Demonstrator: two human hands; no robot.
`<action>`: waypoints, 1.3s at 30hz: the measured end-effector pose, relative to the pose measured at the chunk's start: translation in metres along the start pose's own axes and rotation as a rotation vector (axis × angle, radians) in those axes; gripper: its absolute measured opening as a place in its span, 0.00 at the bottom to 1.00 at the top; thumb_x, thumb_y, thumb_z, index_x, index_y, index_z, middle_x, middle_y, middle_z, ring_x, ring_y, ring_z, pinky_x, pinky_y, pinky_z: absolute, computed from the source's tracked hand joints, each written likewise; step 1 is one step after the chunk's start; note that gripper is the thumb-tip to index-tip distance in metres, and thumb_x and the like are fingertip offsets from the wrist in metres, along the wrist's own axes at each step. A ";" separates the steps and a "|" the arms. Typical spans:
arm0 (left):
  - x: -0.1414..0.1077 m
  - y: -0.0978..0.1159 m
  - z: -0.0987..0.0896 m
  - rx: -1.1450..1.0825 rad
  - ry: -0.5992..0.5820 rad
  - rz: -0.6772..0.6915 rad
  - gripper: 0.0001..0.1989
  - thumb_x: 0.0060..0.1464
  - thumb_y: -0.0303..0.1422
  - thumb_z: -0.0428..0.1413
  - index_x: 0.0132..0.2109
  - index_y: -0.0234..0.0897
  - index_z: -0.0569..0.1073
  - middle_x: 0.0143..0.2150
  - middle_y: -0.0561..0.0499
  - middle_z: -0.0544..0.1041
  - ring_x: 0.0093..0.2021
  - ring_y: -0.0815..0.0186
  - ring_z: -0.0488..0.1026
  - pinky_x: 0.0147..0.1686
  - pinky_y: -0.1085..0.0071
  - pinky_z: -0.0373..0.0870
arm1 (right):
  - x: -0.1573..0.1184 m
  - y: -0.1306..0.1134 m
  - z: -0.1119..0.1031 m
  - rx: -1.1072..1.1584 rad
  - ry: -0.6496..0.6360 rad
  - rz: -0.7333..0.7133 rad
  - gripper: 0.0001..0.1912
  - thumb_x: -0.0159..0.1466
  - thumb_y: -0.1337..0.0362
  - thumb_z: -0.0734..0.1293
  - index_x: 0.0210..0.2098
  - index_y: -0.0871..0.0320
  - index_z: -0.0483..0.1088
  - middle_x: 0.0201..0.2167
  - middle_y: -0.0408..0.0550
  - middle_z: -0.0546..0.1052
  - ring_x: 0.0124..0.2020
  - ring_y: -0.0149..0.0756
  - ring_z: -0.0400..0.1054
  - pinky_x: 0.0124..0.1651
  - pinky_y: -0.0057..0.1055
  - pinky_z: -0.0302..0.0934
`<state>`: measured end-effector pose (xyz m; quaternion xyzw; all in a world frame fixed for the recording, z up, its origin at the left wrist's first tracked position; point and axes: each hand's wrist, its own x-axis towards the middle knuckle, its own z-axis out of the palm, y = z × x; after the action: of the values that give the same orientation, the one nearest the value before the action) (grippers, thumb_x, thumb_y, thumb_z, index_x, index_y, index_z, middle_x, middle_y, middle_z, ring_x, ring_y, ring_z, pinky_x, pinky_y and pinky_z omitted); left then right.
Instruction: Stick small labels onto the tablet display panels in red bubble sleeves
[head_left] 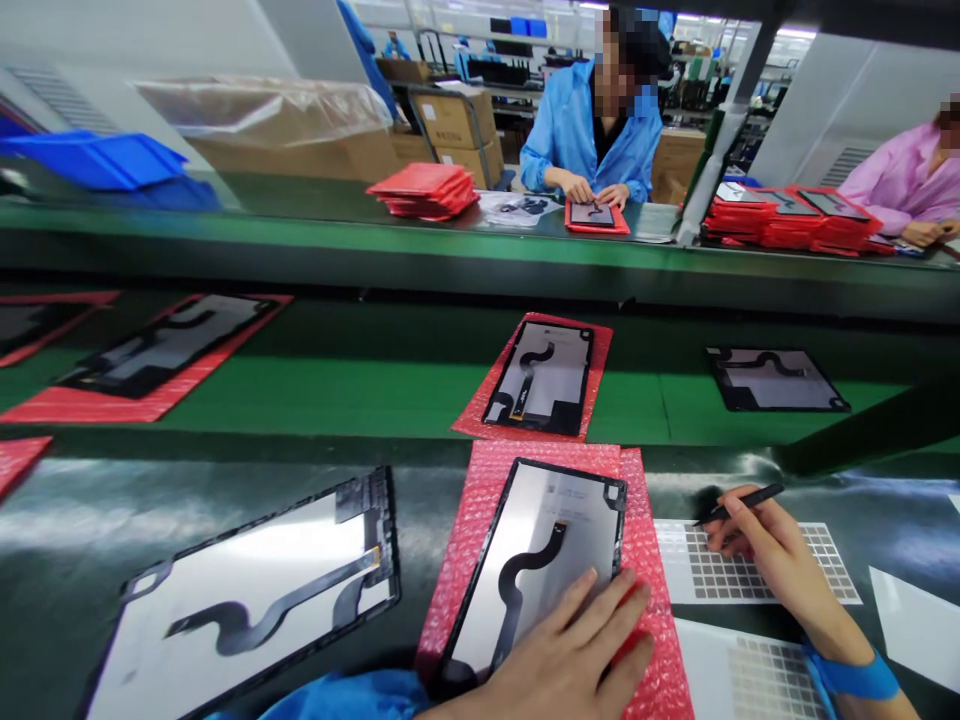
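Note:
My left hand [570, 645] lies with spread fingers over the lower right part of a tablet screen panel [551, 505], its silvery back and curved black ribbon cable facing up. Beneath that panel is red bubble wrap [652, 560]. My right hand [765, 545], with a blue band on its wrist, pinches slim black tweezers [739, 504]. Their tip points at the upper left of a white sheet of small grey square stickers [817, 585]. Whether the tip holds a sticker is too small to tell. Another screen panel [292, 560] lies tilted at the left.
A second sticker sheet [705, 665] and a white paper [919, 620] lie at the right. On the green belt [375, 370] beyond are several panels, including one on red wrap [551, 370] and a bare one [776, 380]. A dark bar [885, 425] slants in from the right. Two co-workers sit across.

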<state>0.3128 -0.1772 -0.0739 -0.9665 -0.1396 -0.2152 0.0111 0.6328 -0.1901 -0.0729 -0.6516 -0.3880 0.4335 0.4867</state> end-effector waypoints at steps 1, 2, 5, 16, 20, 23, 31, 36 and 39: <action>0.000 0.000 -0.006 -0.041 0.013 -0.007 0.10 0.72 0.32 0.57 0.57 0.39 0.79 0.66 0.45 0.78 0.69 0.56 0.71 0.68 0.59 0.71 | 0.000 0.000 -0.002 0.017 0.013 0.006 0.27 0.66 0.37 0.76 0.41 0.56 0.74 0.28 0.52 0.83 0.26 0.41 0.79 0.28 0.32 0.73; 0.000 -0.001 -0.012 -0.087 0.019 -0.023 0.10 0.72 0.31 0.57 0.57 0.40 0.79 0.65 0.47 0.79 0.68 0.58 0.73 0.68 0.62 0.71 | -0.001 -0.001 -0.003 0.033 0.028 0.003 0.26 0.66 0.38 0.76 0.40 0.56 0.74 0.28 0.53 0.84 0.26 0.41 0.79 0.28 0.31 0.73; -0.004 -0.003 -0.025 -0.194 -0.003 -0.124 0.08 0.72 0.32 0.58 0.54 0.39 0.79 0.48 0.51 0.84 0.51 0.62 0.80 0.55 0.69 0.78 | -0.009 -0.004 0.003 0.099 0.066 -0.057 0.22 0.68 0.42 0.76 0.40 0.55 0.75 0.28 0.52 0.84 0.26 0.41 0.79 0.29 0.31 0.74; -0.012 -0.004 -0.010 -0.081 -0.110 -0.257 0.25 0.65 0.39 0.61 0.63 0.29 0.72 0.47 0.41 0.80 0.46 0.52 0.78 0.45 0.61 0.81 | -0.054 -0.003 0.097 0.221 -0.033 0.018 0.20 0.72 0.43 0.73 0.43 0.54 0.73 0.31 0.51 0.85 0.28 0.42 0.82 0.33 0.34 0.78; -0.014 -0.005 -0.011 -0.100 -0.106 -0.263 0.26 0.65 0.39 0.60 0.64 0.28 0.71 0.47 0.42 0.79 0.46 0.53 0.77 0.44 0.62 0.80 | -0.058 0.002 0.098 0.212 -0.070 0.037 0.18 0.74 0.45 0.72 0.44 0.54 0.73 0.32 0.51 0.85 0.30 0.42 0.82 0.36 0.35 0.80; -0.013 -0.006 -0.012 -0.096 -0.095 -0.268 0.24 0.67 0.39 0.57 0.64 0.29 0.71 0.47 0.42 0.80 0.46 0.53 0.78 0.43 0.63 0.80 | -0.058 0.004 0.097 0.204 -0.091 0.035 0.17 0.75 0.46 0.71 0.45 0.54 0.72 0.34 0.51 0.85 0.32 0.43 0.83 0.38 0.36 0.80; -0.012 -0.007 -0.014 -0.105 -0.093 -0.267 0.22 0.70 0.36 0.52 0.65 0.29 0.70 0.45 0.44 0.80 0.44 0.54 0.78 0.41 0.63 0.78 | -0.061 0.005 0.099 0.178 -0.069 0.001 0.15 0.76 0.48 0.71 0.45 0.54 0.73 0.33 0.50 0.85 0.31 0.42 0.83 0.38 0.36 0.81; -0.011 -0.006 -0.014 -0.104 -0.116 -0.274 0.25 0.69 0.37 0.53 0.67 0.28 0.68 0.47 0.43 0.80 0.44 0.53 0.78 0.40 0.63 0.78 | -0.060 0.001 0.101 0.173 -0.075 -0.029 0.15 0.76 0.48 0.70 0.44 0.53 0.73 0.32 0.48 0.84 0.32 0.42 0.83 0.39 0.35 0.82; -0.010 -0.006 -0.013 -0.103 -0.125 -0.275 0.26 0.68 0.37 0.54 0.67 0.28 0.68 0.47 0.43 0.80 0.44 0.53 0.77 0.39 0.64 0.78 | -0.058 -0.003 0.103 0.174 -0.070 -0.032 0.16 0.76 0.47 0.70 0.43 0.53 0.73 0.31 0.48 0.84 0.31 0.43 0.83 0.37 0.35 0.82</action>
<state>0.2968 -0.1757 -0.0663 -0.9491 -0.2597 -0.1609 -0.0769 0.5169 -0.2130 -0.0746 -0.5851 -0.3761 0.4801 0.5346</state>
